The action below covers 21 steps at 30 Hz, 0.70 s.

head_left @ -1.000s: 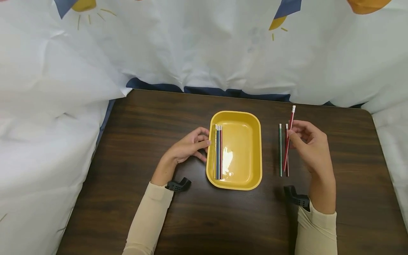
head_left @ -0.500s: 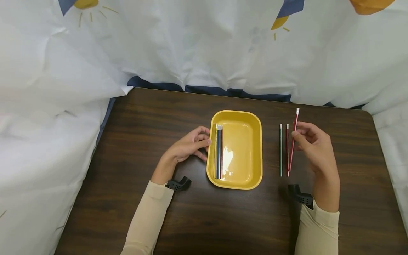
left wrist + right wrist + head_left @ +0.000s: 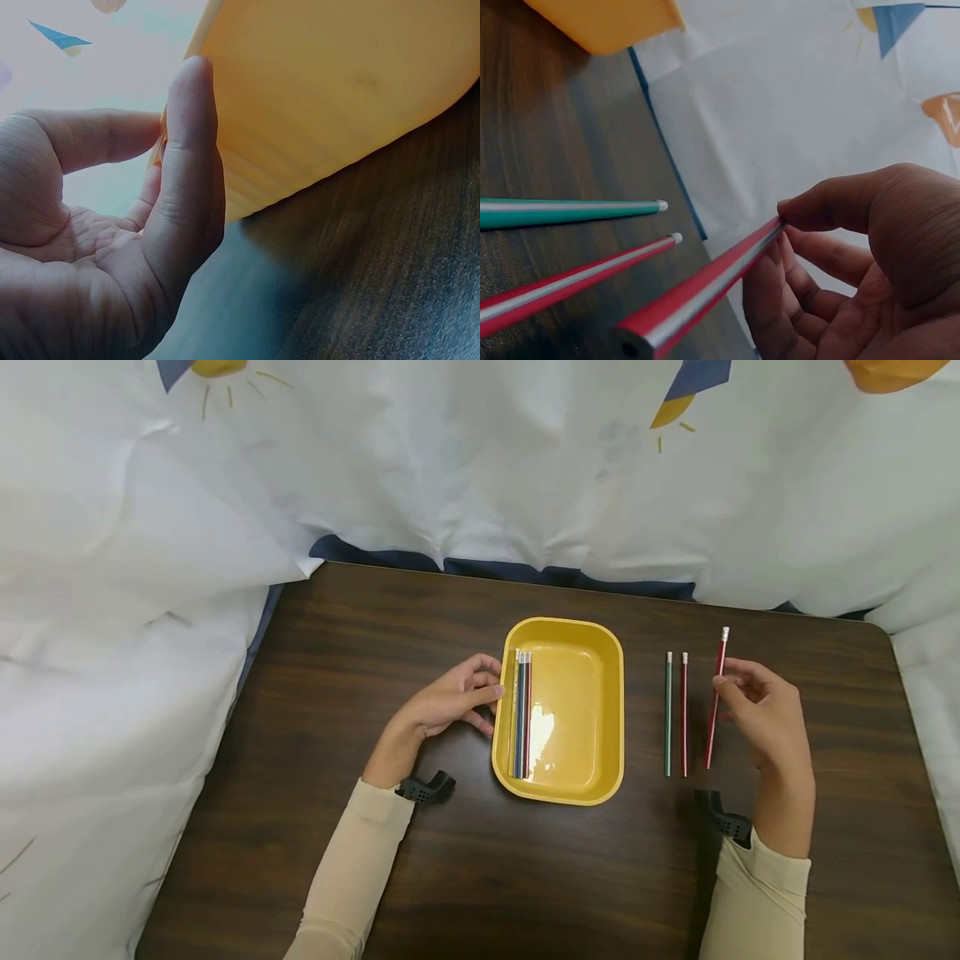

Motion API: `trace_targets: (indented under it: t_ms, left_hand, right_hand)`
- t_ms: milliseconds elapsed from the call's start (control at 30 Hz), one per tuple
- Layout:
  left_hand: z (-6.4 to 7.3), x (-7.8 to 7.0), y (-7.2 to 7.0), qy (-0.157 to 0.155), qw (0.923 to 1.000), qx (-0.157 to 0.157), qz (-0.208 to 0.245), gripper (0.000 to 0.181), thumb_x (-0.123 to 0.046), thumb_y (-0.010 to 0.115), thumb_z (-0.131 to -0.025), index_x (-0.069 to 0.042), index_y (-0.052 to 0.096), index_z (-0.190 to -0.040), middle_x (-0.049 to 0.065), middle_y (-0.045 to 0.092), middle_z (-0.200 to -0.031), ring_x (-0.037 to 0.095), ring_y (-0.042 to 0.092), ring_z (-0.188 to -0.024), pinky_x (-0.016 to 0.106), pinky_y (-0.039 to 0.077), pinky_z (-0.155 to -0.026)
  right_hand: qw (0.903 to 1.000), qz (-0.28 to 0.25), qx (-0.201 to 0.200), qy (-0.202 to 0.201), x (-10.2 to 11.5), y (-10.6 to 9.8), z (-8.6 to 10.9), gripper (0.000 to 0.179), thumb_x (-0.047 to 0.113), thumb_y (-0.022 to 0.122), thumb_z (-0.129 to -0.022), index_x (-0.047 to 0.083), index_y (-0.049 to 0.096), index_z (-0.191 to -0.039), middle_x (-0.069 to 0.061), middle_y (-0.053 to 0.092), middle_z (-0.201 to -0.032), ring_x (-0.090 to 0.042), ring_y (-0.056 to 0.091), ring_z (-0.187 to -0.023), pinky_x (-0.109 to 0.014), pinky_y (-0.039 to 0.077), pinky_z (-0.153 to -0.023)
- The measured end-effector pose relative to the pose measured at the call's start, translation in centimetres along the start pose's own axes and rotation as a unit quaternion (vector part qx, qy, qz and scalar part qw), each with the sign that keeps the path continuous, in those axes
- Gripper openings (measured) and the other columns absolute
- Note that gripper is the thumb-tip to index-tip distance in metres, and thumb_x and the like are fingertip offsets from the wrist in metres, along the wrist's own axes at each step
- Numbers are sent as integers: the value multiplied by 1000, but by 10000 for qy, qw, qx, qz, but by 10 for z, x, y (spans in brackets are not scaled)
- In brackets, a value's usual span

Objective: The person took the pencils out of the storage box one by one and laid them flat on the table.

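Observation:
My right hand (image 3: 768, 710) pinches a red pencil (image 3: 717, 693) between thumb and fingers, its white eraser end pointing away. In the right wrist view this red pencil (image 3: 705, 289) is held tilted above the table. To its left, a green pencil (image 3: 668, 714) and another red pencil (image 3: 684, 714) lie side by side with a gap between them. My left hand (image 3: 453, 697) holds the left rim of a yellow tray (image 3: 616, 718); in the left wrist view the thumb and a finger (image 3: 191, 142) meet at its edge. Several pencils (image 3: 522, 714) lie together along the tray's left side.
The dark wooden table (image 3: 570, 877) carries everything. A white curtain (image 3: 495, 460) with printed shapes hangs along its back edge, and white cloth (image 3: 112, 693) covers the left side. Each wrist wears a black camera mount (image 3: 426, 787).
My right hand has moved right with the red pencil, away from the two lying pencils, which now show uncovered. The left hand stays at the tray. The head view has shifted slightly.

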<state>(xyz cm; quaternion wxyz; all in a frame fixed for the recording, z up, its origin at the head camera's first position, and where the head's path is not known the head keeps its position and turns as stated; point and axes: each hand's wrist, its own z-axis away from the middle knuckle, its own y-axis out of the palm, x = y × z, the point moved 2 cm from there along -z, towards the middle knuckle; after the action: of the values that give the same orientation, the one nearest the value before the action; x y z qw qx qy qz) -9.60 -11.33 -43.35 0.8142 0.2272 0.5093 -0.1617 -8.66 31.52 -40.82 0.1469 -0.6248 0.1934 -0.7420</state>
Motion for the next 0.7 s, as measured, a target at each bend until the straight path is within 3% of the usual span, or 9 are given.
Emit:
trace_targets:
  t_ms: [267, 567, 700]
  left_hand:
    - [0, -1, 0, -36, 10000, -42, -21, 40, -9, 59, -107, -3, 38, -141, 13, 61, -105, 21, 68, -87, 37, 69, -66]
    - [1, 0, -1, -83, 9999, -102, -1, 45, -9, 58, -107, 0, 36, -145, 14, 60, -113, 20, 67, -89, 35, 69, -67]
    - [1, -1, -1, -41, 10000, -69, 33, 44, -8, 58, -107, -3, 34, -144, 13, 59, -107, 20, 66, -87, 35, 69, -67]
  right_hand:
    - [9998, 148, 150, 31, -10, 3, -5, 38, 16, 64, -105, 2, 60, -140, 21, 62, -92, 0, 63, -73, -17, 60, -61]
    - [9980, 523, 211, 298, -16, 9, -10, 48, 19, 60, -106, -6, 54, -146, 17, 57, -92, 6, 61, -80, -17, 63, -63]
    - [9974, 598, 259, 318, -18, 10, -11, 46, 17, 60, -106, -7, 55, -145, 16, 57, -91, 6, 60, -79, -16, 62, -63]
